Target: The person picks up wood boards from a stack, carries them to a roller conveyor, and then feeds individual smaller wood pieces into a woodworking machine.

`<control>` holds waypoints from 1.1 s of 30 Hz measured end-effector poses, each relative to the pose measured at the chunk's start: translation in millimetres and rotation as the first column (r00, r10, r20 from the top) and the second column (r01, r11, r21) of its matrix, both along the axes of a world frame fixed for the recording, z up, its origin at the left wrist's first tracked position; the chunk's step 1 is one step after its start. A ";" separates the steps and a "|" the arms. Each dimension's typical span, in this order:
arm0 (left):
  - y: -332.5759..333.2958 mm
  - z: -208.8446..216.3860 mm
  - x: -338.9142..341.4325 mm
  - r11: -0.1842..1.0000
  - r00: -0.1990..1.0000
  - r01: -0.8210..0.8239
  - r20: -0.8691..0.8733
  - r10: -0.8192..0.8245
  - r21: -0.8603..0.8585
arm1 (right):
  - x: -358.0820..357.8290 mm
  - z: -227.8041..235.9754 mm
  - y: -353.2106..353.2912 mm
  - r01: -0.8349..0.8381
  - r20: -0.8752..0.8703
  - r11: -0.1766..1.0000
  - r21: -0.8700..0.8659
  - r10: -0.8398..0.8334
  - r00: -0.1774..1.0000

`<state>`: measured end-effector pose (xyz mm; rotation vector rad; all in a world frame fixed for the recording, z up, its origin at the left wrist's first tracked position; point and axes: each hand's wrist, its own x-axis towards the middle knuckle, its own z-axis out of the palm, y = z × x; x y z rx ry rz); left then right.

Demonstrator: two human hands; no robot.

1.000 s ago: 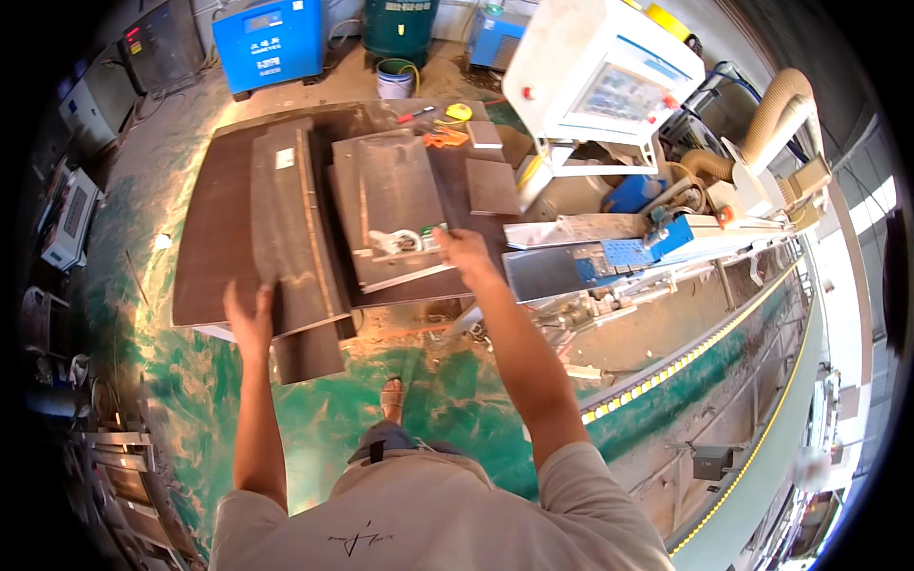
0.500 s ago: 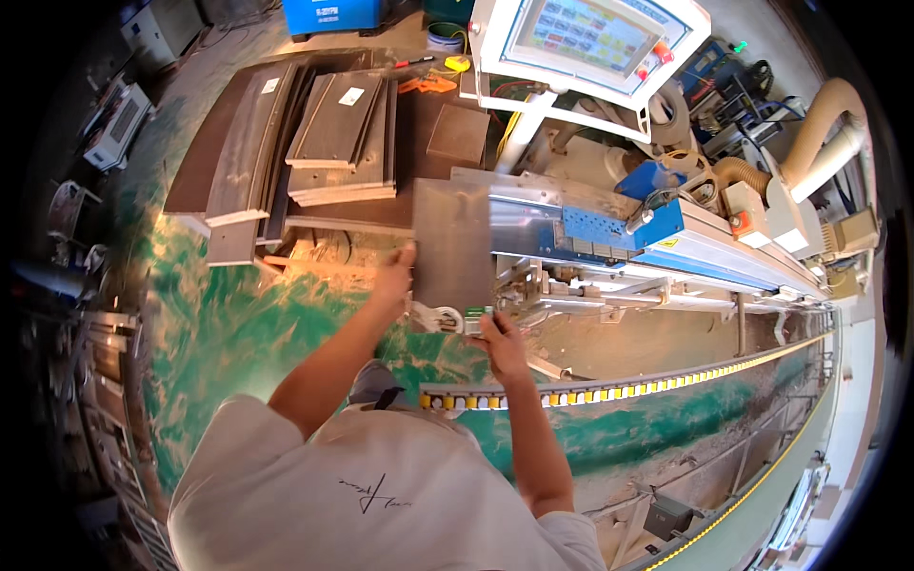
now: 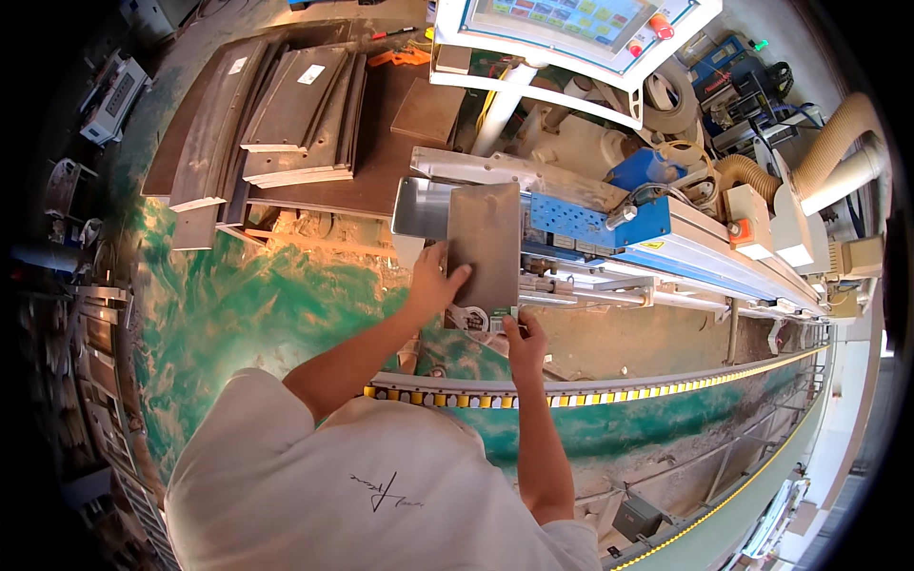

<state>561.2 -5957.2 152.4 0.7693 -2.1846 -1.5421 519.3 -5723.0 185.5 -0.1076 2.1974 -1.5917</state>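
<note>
A rectangular brown wooden panel (image 3: pixel 484 243) is held flat between my two hands at the near end of the machine's metal bed (image 3: pixel 419 211). My left hand (image 3: pixel 436 284) is closed on its left edge, with the thumb laid over the top face; the other fingers are partly hidden. At the near right corner, my right hand (image 3: pixel 526 343) pinches the panel's edge. Just below the panel, between my hands, are a pale rounded machine part and a small green piece. Whether the panel rests on the bed cannot be made out.
Stacks of brown panels (image 3: pixel 300 100) lie on a brown board at the left. A control screen (image 3: pixel 571 29) on a white post stands ahead. The blue perforated plate (image 3: pixel 571 217) and long rail run right. A yellow-and-white toothed strip (image 3: pixel 590 393) crosses near my body.
The panel and both hands have moved right, and the panel now covers part of the metal bed near the blue plate. My view has shifted slightly; both hands still hold the panel.
</note>
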 end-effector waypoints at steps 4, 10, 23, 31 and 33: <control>11.4 83.6 9.5 0.841 0.998 0.036 0.021 -0.056 0.540 | 30.7 66.5 -50.9 -0.059 -0.402 0.988 0.142 0.112 0.909; -42.4 60.8 31.4 0.775 1.000 -0.012 0.019 0.000 0.632 | 29.5 64.7 -81.0 -0.319 -0.521 0.919 0.231 0.394 0.757; -31.5 -8.0 -33.7 0.578 0.980 -0.041 0.146 -0.136 0.815 | -105.4 -55.8 -48.3 -0.013 0.198 0.984 0.176 -0.022 0.980; -8.9 -41.7 -62.8 0.776 0.962 -0.212 0.267 0.058 0.594 | -135.5 -54.5 -47.8 -0.057 0.224 0.989 0.135 0.026 0.974; -4.3 -48.3 -64.2 0.783 0.955 -0.252 0.275 0.108 0.568 | -135.5 -51.4 -52.8 -0.037 0.189 0.997 0.069 0.023 0.982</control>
